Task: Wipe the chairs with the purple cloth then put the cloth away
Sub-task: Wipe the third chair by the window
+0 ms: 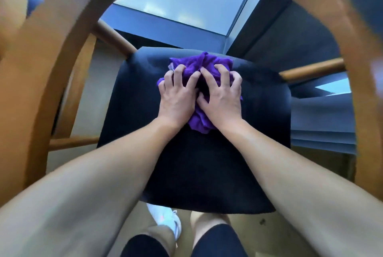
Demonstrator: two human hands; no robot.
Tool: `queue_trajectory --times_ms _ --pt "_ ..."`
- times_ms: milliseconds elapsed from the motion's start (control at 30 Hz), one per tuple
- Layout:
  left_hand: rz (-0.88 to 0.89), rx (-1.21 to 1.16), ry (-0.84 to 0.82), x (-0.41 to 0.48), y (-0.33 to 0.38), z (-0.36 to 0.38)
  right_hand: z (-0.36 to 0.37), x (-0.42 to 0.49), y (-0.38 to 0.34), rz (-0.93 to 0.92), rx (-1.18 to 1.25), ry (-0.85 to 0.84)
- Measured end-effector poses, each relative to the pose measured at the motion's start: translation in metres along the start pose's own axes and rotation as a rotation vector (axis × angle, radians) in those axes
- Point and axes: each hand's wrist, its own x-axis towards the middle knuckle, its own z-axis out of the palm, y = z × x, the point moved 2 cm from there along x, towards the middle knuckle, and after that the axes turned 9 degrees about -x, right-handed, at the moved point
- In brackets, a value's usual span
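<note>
A crumpled purple cloth (209, 65) lies bunched on the dark seat cushion (196, 163) of a wooden chair, near the seat's far edge. My left hand (176, 97) and my right hand (220, 97) sit side by side on top of the cloth, fingers curled and digging into its folds, pressing it onto the cushion. The cloth pokes out above the fingertips and below between the wrists. The chair's curved wooden frame (51, 39) arches around the whole view, blurred and close to the camera.
Wooden rungs (310, 69) and another chair's frame (76, 91) flank the seat. A glass-topped table (186, 6) with a dark edge lies beyond the seat. Below, my knees and a white shoe (167, 219) stand on a beige floor.
</note>
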Motion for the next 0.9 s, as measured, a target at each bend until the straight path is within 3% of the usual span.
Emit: queue_trajectory --times_ms 167,333,467,733,900 --pt "-0.041 0.065 -0.097 -0.001 0.009 -0.006 0.0 -0.001 -0.006 0.045 0.059 -0.037" --pt "0.037 0.112 0.003 -0.023 0.009 -0.014 -0.015 -0.021 -0.023 0.063 0.072 -0.083" --pt "-0.016 0.068 -0.055 -0.054 0.013 -0.015 -0.011 -0.046 -0.027 0.089 0.101 -0.105" --pt "0.02 0.031 -0.043 -0.151 0.012 -0.019 -0.011 -0.141 -0.037 0.153 0.232 -0.121" --pt "-0.046 -0.023 -0.137 -0.21 0.016 -0.025 -0.017 -0.201 -0.047 0.178 0.249 -0.169"
